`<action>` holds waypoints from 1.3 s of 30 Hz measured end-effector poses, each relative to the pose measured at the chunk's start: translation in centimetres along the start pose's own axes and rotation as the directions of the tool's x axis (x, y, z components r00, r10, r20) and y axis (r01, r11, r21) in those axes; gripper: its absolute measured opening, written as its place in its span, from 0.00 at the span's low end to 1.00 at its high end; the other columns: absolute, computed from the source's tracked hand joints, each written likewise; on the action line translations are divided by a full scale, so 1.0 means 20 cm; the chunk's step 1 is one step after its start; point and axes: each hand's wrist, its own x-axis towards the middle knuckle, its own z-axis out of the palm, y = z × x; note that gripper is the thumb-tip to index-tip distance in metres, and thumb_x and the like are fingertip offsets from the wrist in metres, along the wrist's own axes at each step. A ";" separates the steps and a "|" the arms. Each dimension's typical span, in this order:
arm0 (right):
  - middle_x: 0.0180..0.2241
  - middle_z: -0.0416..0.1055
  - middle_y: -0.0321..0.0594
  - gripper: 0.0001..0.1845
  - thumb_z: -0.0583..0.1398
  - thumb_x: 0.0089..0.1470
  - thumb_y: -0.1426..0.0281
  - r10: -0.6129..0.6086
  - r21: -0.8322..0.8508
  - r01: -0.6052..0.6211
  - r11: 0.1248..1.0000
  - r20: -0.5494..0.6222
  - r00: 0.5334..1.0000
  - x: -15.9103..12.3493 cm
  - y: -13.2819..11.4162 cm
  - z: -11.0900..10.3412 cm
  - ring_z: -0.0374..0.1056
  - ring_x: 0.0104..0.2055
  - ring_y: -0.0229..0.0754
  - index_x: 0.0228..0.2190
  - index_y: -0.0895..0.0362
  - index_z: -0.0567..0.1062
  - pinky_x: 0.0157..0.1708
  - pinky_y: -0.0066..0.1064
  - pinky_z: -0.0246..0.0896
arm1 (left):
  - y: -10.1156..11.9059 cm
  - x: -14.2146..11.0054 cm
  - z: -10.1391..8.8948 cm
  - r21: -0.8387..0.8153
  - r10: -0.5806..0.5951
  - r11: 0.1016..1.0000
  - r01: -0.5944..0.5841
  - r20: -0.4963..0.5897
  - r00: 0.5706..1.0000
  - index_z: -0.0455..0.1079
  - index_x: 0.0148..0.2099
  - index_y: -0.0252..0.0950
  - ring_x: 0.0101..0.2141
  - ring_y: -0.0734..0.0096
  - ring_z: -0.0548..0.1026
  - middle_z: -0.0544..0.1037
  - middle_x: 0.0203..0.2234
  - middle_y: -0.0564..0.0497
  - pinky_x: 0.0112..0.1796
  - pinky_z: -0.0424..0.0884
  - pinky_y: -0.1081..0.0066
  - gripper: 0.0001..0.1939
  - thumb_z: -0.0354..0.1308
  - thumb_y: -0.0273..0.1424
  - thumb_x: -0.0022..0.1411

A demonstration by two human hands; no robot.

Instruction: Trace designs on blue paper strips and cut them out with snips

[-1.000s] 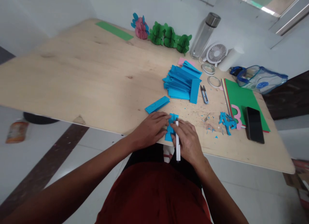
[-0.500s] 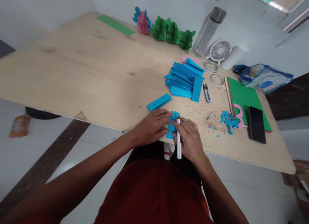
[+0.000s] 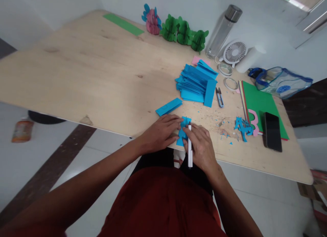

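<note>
A blue paper strip (image 3: 182, 136) lies at the table's front edge, under both hands. My left hand (image 3: 162, 133) rests flat over the strip's left side, fingers stretched out and holding nothing. In my right hand (image 3: 203, 145) is a white pen (image 3: 190, 148), gripped with its dark tip pointing away from me, over the strip's right side. Just beyond my left hand lies a folded blue paper piece (image 3: 168, 107) with a curved line drawn on it. Farther back is a pile of folded blue papers (image 3: 195, 82).
Small snips (image 3: 219, 98) lie right of the pile, near tape rolls (image 3: 231, 83). Blue scraps (image 3: 244, 128), a pink paper cutout (image 3: 253, 122), a phone (image 3: 273, 131) and green sheets (image 3: 263, 100) are at right. Along the wall stand green paper figures (image 3: 184, 31) and a bottle (image 3: 222, 32).
The view has shifted slightly. Both hands stay on the blue strip, and the pen remains in my right hand, with hardly any movement.
</note>
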 end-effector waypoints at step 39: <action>0.53 0.73 0.51 0.22 0.56 0.63 0.72 0.004 -0.024 -0.004 1.000 0.000 1.000 0.01 -0.01 0.00 0.64 0.59 0.54 0.58 0.56 0.68 0.55 0.50 0.58 | 0.04 0.01 -0.04 -0.039 -0.046 0.998 0.046 -0.001 0.999 0.60 0.61 0.34 0.61 0.52 0.64 0.70 0.57 0.38 0.58 0.63 0.48 0.24 0.54 0.32 0.64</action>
